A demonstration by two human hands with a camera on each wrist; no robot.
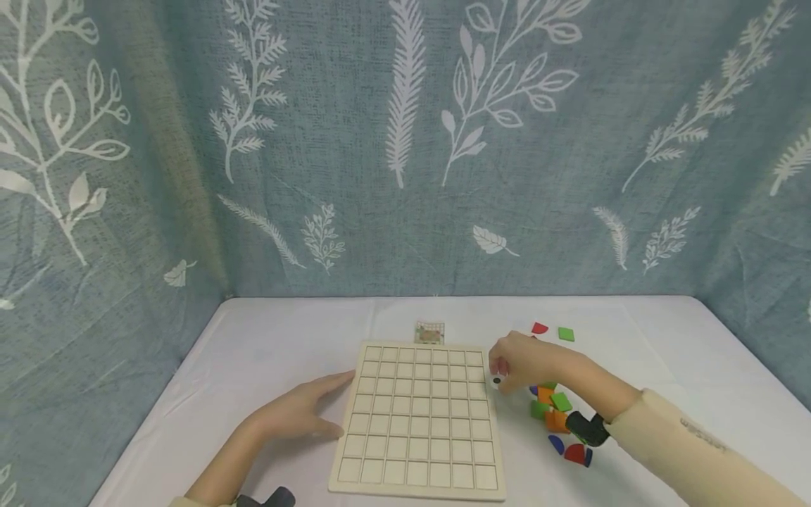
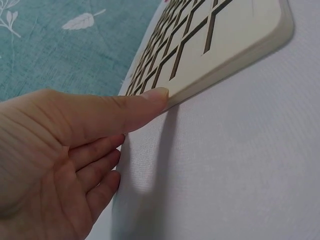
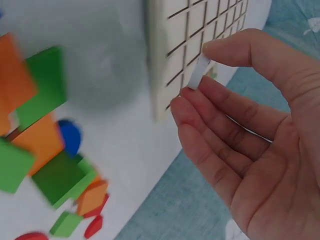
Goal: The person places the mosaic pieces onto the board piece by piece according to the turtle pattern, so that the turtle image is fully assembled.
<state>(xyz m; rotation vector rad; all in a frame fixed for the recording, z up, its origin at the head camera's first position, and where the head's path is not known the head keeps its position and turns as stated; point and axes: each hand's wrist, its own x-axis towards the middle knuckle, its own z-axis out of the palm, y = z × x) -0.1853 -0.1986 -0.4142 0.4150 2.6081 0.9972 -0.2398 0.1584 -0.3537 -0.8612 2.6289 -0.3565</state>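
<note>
A pale wooden board (image 1: 418, 424) with a grid of square recesses lies flat on the table. My left hand (image 1: 294, 412) rests against its left edge; in the left wrist view the thumb (image 2: 135, 106) touches the rim while the other fingers are loosely bent below it. Just beyond the board's right edge, my right hand (image 1: 529, 360) pinches a small white tile (image 3: 199, 72) between thumb and fingertips. In the head view a dark spot shows on that tile. Part of it is covered by the fingers.
Loose green, orange, red and blue pieces (image 1: 561, 402) lie right of the board, some under the right forearm. A red piece (image 1: 540, 328) and a green square (image 1: 566, 334) sit farther back. A small printed card (image 1: 429, 333) lies behind the board. Leaf-patterned curtains (image 1: 355, 232) border the white table.
</note>
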